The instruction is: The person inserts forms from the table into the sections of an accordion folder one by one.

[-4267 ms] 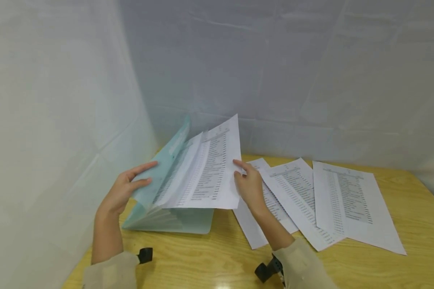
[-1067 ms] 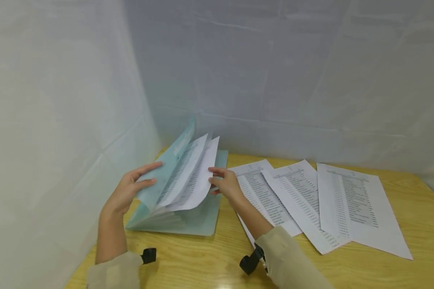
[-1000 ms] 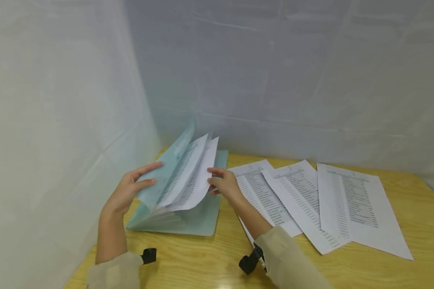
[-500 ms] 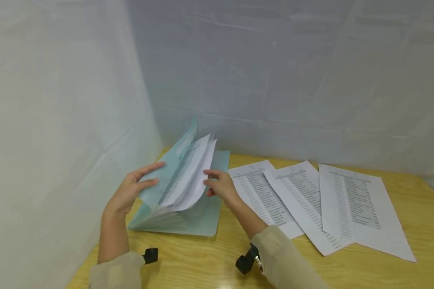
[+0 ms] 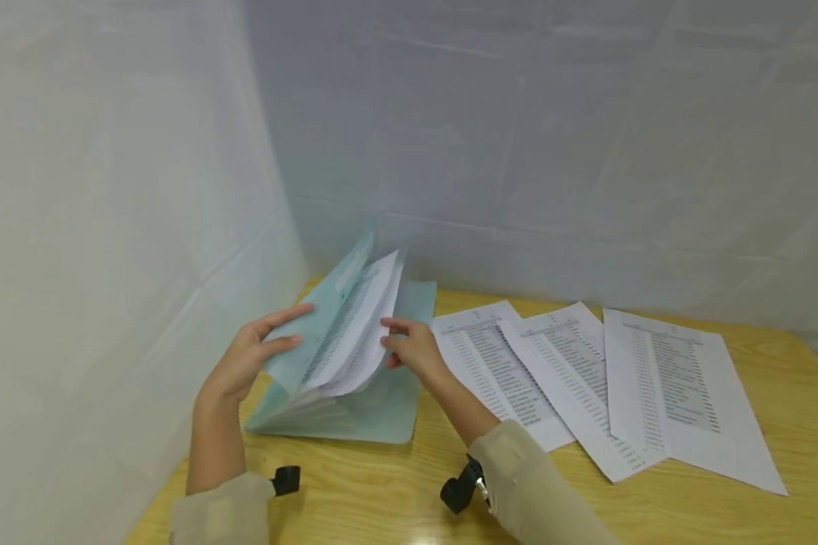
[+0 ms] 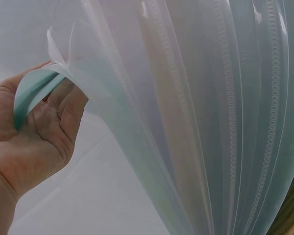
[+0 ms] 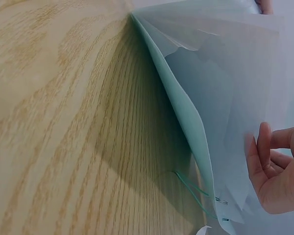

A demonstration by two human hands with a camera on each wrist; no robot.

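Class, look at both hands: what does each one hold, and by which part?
The left hand grips the raised front flap of the teal expanding folder at its edge. The right hand pinches the printed sheets standing in it by their right edge.

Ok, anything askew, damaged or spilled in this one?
Nothing damaged or spilled. The three printed white sheets on the wooden table lie fanned, overlapping and slanted. The teal plastic expanding folder is held open by the left hand.

sheet print (image 5: 675,378) too small, unreadable
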